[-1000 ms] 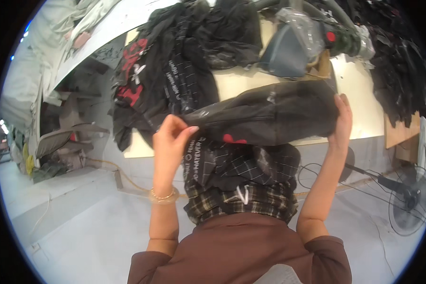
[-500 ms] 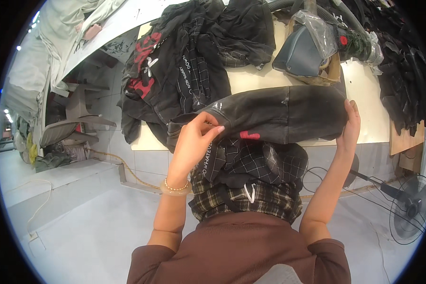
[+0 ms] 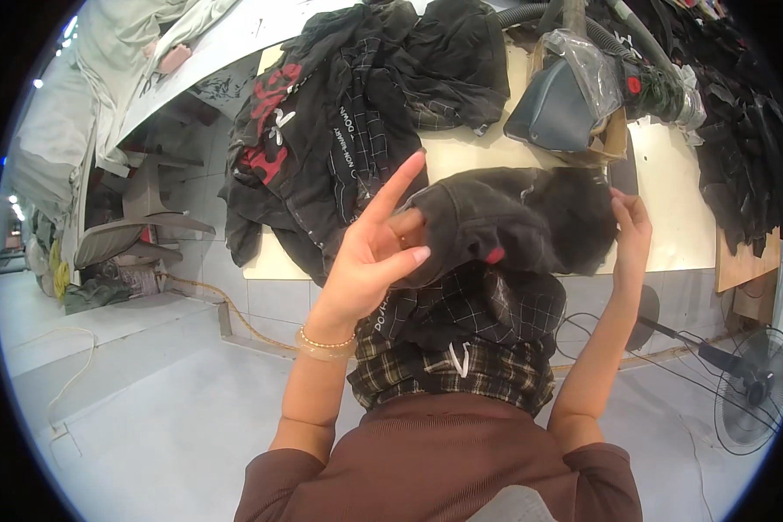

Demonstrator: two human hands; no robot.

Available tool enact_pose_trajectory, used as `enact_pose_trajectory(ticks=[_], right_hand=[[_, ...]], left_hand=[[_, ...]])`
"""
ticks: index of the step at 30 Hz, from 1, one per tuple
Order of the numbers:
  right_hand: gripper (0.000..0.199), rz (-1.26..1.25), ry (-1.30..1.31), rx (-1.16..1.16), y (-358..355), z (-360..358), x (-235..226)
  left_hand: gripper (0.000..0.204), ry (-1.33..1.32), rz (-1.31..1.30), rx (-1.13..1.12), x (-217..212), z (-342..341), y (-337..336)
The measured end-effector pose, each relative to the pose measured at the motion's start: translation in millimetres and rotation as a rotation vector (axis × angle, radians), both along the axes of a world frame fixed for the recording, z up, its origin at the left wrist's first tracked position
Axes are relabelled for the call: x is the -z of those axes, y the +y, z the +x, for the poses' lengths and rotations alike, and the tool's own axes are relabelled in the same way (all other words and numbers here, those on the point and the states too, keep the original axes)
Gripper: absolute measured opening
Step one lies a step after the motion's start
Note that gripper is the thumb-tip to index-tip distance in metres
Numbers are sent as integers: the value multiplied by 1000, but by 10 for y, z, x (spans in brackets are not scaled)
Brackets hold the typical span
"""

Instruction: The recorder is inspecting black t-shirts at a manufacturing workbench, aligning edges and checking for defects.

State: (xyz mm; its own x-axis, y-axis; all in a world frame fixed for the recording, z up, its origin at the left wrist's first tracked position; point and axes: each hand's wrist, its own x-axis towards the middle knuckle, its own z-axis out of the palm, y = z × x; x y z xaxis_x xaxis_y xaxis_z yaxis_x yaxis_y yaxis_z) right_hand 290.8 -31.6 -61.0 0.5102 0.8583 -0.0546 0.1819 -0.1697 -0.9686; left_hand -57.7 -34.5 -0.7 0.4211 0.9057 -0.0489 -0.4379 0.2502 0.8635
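A dark, faded black garment (image 3: 531, 217) with a small red patch hangs between my hands, its fabric bunched and slightly blurred. My left hand (image 3: 376, 242) is at its left end, thumb and index finger stretched wide apart. The other fingers of that hand are partly hidden at the cloth's opening. At the right end, the bent fingers of my right hand (image 3: 632, 224) meet the garment's edge in a pinch. On my lap lies a black cloth with white grid lines (image 3: 522, 300).
A pile of black garments (image 3: 304, 148) with red and white prints covers the table's left side. A blue-grey machine part (image 3: 548, 100) under clear plastic sits behind in a carton. More black cloth (image 3: 748, 165) hangs at right, above a fan (image 3: 752, 391). A chair (image 3: 139, 226) stands left.
The garment has gone from stretched flat to bunched and shorter. My left hand's thumb and index finger have parted from their pinch. My right hand has moved slightly down and left.
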Motion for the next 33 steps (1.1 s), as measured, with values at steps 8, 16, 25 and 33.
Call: enact_pose_trajectory(ticks=[8, 16, 25, 33], right_hand=[[9, 260, -344, -142, -253, -942, -427], [28, 515, -522, -502, -149, -1448, -532], [10, 497, -366, -413, 31, -1412, -490], [24, 183, -66, -418, 84, -1291, -589]], left_hand=[[86, -320, -129, 71, -25, 158, 13], [89, -340, -93, 103, -14, 278, 14], [71, 210, 34, 33, 166, 408, 30], [21, 717, 361, -224, 124, 474, 127]])
